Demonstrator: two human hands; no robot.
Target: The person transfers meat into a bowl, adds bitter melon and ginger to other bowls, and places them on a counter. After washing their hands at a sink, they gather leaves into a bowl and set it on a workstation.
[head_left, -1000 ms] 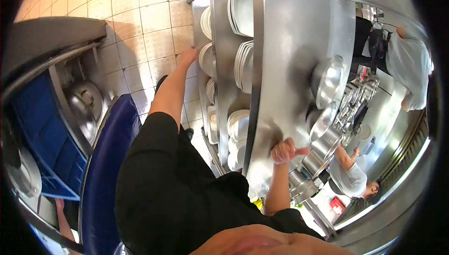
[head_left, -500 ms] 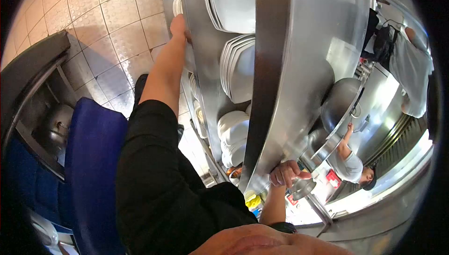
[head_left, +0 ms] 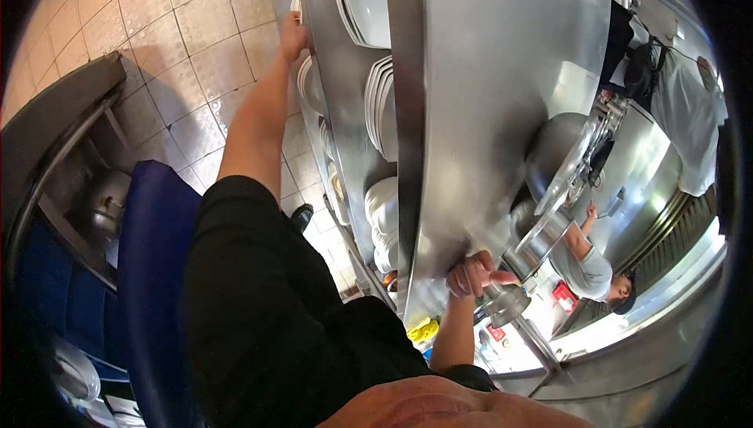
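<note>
A glossy dark blue panel (head_left: 157, 271) stands near a round metal vessel (head_left: 107, 200), beside the tiled floor (head_left: 184, 24). Across the kitchen, a person in a dark cap (head_left: 587, 273) is near a red item (head_left: 564, 297) (too small to name), well apart from another person in a pale top (head_left: 684, 114).

The left arm (head_left: 259, 126) reaches far out toward the left of the scene, nearly straight, its forearm bare. At its end the left hand (head_left: 292, 38) has its fingers bent, their tips hard to make out. Nearer, on the right, the right forearm (head_left: 455, 332) points away from the body; the right hand (head_left: 473, 273) is loosely curled, one digit sticking out rightward.
</note>
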